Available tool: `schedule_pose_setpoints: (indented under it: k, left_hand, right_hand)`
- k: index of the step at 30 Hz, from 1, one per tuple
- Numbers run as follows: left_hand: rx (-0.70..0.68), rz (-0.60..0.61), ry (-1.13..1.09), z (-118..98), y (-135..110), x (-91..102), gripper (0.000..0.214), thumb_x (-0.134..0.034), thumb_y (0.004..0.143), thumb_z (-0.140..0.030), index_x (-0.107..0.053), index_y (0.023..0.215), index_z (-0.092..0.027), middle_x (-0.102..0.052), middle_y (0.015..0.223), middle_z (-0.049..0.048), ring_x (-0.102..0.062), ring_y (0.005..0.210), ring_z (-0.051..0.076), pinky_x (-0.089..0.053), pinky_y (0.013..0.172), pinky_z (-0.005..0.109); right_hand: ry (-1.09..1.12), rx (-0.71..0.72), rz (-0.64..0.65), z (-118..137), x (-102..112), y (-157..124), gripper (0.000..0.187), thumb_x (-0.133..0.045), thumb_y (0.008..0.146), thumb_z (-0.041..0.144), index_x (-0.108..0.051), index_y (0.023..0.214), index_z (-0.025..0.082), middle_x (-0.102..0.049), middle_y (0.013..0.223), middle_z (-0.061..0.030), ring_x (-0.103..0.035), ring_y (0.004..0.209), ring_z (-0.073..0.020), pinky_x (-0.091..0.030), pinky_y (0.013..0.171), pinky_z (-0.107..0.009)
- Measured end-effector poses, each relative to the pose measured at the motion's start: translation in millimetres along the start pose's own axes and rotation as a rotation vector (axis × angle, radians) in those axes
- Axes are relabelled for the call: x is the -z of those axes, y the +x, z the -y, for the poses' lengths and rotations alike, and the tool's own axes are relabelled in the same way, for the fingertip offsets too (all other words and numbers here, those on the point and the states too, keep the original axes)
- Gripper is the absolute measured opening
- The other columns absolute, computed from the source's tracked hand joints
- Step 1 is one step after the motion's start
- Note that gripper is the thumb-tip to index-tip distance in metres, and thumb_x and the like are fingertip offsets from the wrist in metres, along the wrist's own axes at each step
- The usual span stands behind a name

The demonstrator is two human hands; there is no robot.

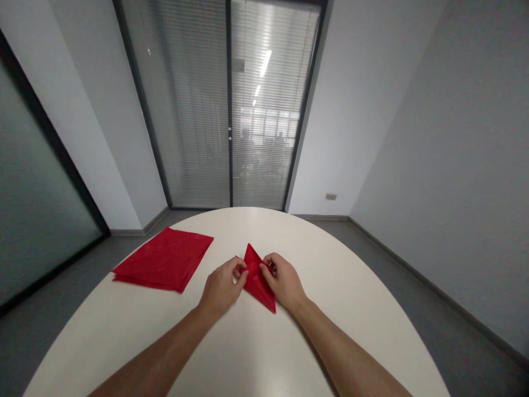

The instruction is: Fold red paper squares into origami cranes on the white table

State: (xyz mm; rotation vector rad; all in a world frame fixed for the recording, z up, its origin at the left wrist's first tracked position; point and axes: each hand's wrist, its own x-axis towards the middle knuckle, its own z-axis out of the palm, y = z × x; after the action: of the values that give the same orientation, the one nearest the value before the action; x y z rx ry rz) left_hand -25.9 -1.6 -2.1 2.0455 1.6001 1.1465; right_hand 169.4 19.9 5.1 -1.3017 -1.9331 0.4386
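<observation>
A red folded paper point(257, 284), narrow and pointed at its far and near ends, is between my hands over the white table point(330, 331). My left hand point(223, 284) pinches its left side between thumb and fingers. On the opposite side, my right hand point(285, 278) grips the right edge, its thumb lying on the upper face. Creases run along the paper's middle. The fingers cover both of its side corners. Left of my left hand lies a stack of flat red paper sheets point(165, 259), slightly out of line with each other.
The table has a rounded edge that curves around the far side. Beyond it stand a glass door with blinds point(264, 138) and a pale wall point(372, 110) with a socket point(331, 197). A frosted glass panel point(37, 182) is at the left.
</observation>
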Motion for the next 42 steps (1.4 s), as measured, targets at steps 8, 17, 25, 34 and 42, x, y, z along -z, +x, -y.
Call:
schedule_pose_setpoints:
  k: [8,17,25,34,42]
  left_hand:
    - [0.053,-0.018,0.03,0,0,-0.6,0.012,-0.059,0.089,-0.024,-0.059,0.101,-0.026,-0.07,0.086,-0.0017,-0.066,0.077,0.017,-0.046,0.07,0.026]
    - [0.046,-0.046,0.064,0,1,-0.1,0.009,-0.058,0.09,-0.023,-0.058,0.099,-0.023,-0.071,0.087,0.0012,-0.066,0.08,0.019,-0.047,0.076,0.03]
    - [-0.042,0.019,0.023,-2,1,-0.9,0.024,-0.057,0.09,-0.024,-0.061,0.114,-0.023,-0.071,0.098,0.0065,-0.066,0.094,0.023,-0.049,0.088,0.037]
    - [-0.104,0.165,-0.135,1,3,-2.2,0.04,-0.06,0.085,-0.017,-0.066,0.124,-0.024,-0.072,0.115,0.0074,-0.064,0.107,0.024,-0.045,0.102,0.04]
    - [-0.038,0.174,-0.252,2,7,-1.4,0.032,-0.061,0.08,-0.01,-0.072,0.107,-0.022,-0.075,0.111,0.0067,-0.067,0.104,0.023,-0.049,0.099,0.037]
  right_hand:
    - [0.072,0.06,0.038,5,2,-2,0.017,-0.055,0.094,0.028,-0.064,0.107,0.023,-0.069,0.094,-0.0031,-0.062,0.083,-0.0183,-0.048,0.077,-0.031]
    - [0.003,0.102,0.105,12,8,-6,0.033,-0.071,0.084,0.035,-0.062,0.113,0.023,-0.07,0.107,-0.0045,-0.064,0.091,-0.0202,-0.048,0.082,-0.033]
    - [-0.03,0.106,0.132,10,5,-6,0.026,-0.069,0.083,0.031,-0.06,0.105,0.022,-0.068,0.1,-0.0041,-0.061,0.081,-0.0186,-0.046,0.074,-0.03]
    - [-0.023,0.088,0.165,7,3,-5,0.022,-0.063,0.082,0.023,-0.054,0.102,0.022,-0.065,0.094,-0.0033,-0.058,0.083,-0.0196,-0.043,0.075,-0.03]
    - [0.055,0.028,0.138,7,3,-4,0.015,-0.055,0.09,0.027,-0.051,0.104,0.023,-0.064,0.088,-0.0008,-0.058,0.076,-0.0182,-0.042,0.069,-0.028]
